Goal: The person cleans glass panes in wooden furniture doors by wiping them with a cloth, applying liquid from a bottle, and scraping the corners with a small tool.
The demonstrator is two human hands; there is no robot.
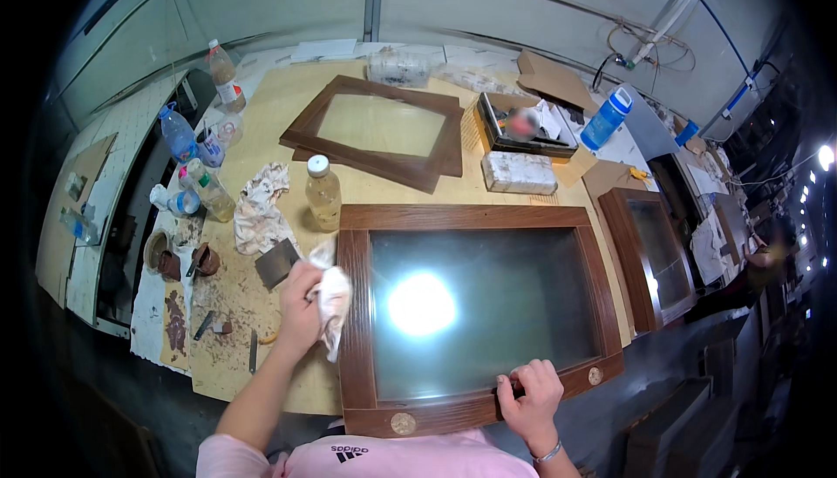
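A brown wooden cabinet door [356, 339] with a glass panel [488, 312] lies flat in front of me, its near edge by my body. My left hand [301, 308] is closed round a crumpled white cloth [333, 304] with brownish stains, at the door's left edge. My right hand [534, 395] rests on the door's near rail, fingers curled and thumb drawn in. Whether it grips anything cannot be seen. Round pale inserts [403, 424] sit in the near rail. Just beyond my left hand lies a dark square pad [277, 263].
A capped bottle of yellowish liquid [323, 195] stands at the door's far left corner. Beyond lie stacked brown frames [375, 103], a wrapped block [519, 172], an open box [527, 125] and a blue bottle [607, 118]. Leftward are a stained rag [261, 208], brown-smeared cups [206, 260] and several bottles.
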